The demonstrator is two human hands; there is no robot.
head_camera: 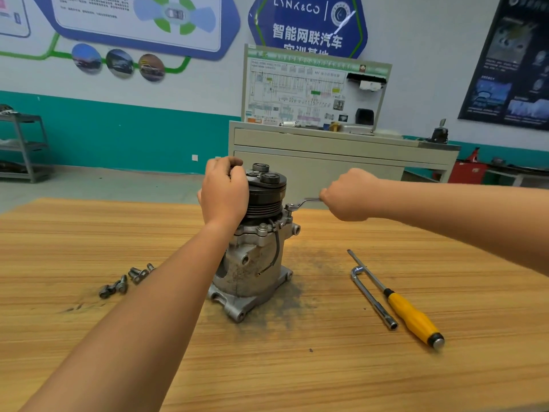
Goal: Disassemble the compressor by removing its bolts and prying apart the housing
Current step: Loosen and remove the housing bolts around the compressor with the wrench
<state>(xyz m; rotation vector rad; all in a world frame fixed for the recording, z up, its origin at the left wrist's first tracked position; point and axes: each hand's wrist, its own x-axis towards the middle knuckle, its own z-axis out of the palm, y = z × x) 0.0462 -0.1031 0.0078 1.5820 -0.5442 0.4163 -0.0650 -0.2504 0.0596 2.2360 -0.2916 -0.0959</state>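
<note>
The wooden table (356, 367) carries everything, with the compressor (255, 263) upright at its middle, pulley end up. The left hand (225, 194) clamps over the compressor's top, likely bracing it against the turn. The right hand (350, 194) is fisted round the wrench (303, 202), ring on a bolt at the compressor's right shoulder, with open air there for swing. Right of the compressor lie a screwdriver (410, 313) and socket wrench (371, 298); left, loose bolts (124, 281).
</note>
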